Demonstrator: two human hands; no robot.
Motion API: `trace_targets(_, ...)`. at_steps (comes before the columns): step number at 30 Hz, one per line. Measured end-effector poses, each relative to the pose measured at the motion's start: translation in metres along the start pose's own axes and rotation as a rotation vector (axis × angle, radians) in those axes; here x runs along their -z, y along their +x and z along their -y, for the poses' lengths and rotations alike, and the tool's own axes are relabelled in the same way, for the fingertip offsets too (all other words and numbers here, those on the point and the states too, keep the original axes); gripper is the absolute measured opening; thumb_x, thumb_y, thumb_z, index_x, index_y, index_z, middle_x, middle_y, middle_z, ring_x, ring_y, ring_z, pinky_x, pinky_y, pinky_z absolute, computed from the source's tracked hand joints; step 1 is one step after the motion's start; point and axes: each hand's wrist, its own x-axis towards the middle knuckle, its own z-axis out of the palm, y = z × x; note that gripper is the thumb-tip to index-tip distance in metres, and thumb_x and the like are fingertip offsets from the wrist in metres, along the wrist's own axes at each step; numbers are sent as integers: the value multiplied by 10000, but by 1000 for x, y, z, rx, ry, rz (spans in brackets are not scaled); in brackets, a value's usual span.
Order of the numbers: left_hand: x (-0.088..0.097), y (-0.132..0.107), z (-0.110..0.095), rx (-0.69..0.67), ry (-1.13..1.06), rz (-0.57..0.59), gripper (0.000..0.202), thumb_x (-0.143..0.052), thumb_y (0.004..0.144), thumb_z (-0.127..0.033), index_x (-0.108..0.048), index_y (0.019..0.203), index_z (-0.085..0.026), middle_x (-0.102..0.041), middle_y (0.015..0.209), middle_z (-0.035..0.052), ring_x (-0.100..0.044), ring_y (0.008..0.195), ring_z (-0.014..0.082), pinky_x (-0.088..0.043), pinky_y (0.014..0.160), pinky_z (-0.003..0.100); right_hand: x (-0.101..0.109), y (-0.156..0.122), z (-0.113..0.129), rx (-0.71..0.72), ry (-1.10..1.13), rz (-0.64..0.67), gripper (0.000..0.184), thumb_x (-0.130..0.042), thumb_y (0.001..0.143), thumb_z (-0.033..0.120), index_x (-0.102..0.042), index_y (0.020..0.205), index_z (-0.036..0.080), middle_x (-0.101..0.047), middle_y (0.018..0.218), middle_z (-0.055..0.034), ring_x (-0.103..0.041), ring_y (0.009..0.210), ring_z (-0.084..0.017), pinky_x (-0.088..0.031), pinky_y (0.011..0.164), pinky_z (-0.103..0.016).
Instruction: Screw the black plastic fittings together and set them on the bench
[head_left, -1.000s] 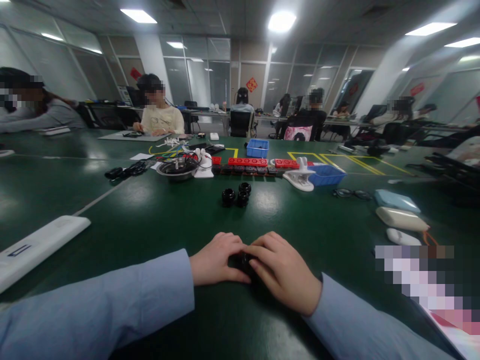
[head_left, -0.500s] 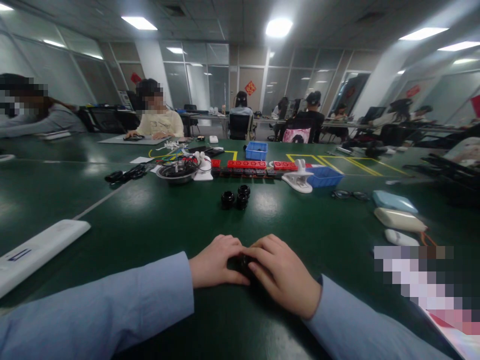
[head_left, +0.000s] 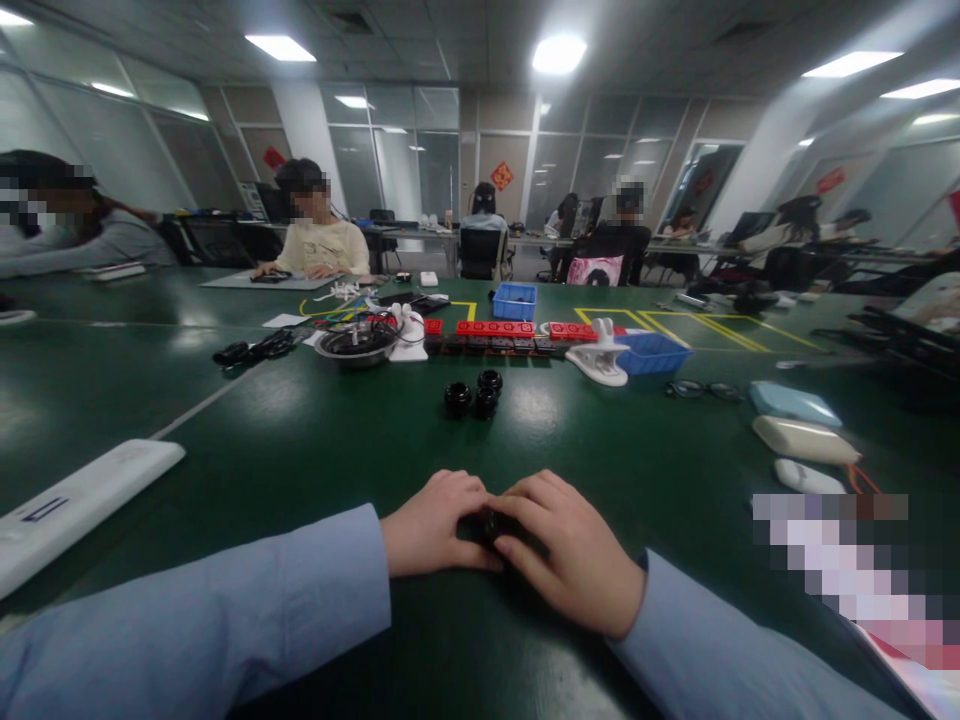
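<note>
Between my two hands, low over the table's near side, is a small glossy black part point(head_left: 490, 524), mostly covered by fingers. My left hand point(head_left: 433, 525) is closed on it from the left, thumb below and fingers above. From the right, my right hand point(head_left: 571, 550) pinches the same part with thumb and fingertips. The fingertips of both hands meet at its top. Farther forward stand three glossy black ring-shaped parts in a tight group: one at left point(head_left: 457, 399), one at the back point(head_left: 490, 382) and one in front point(head_left: 486, 403).
Beyond them lies a row of red blocks point(head_left: 495, 329), between a metal bowl of black cables point(head_left: 352, 358) and a white clamp point(head_left: 600, 360). A blue bin point(head_left: 652, 354) and glasses point(head_left: 703, 390) are right of it. A long white device point(head_left: 90, 500) lies left.
My right thumb has shifted slightly down along the black part, and a little more of the part shows. Both hands otherwise stay in place.
</note>
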Motion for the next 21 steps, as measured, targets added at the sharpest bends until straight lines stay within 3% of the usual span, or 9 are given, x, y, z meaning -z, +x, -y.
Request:
trace_targets(14,-4,1,4,-19,65,-14,319,-679,695,-446,-572,828,-177,-545,831,-9,-494,796,172,-348,727,296,2,-2,4,140,32,66,334,-420,844,205,-515,1161,158,-582,1126,-71,-456,824,-207,-377,732,-370)
trace_targets(21,-3,1,4,-26,60,1,266,-661,725,-389,-582,901,-205,-542,855,-17,-485,815,165,-345,741,285,2,-3,8,239,72,121,260,-394,844,224,-574,1028,188,-626,972,-45,-431,783,-200,-316,678,-349)
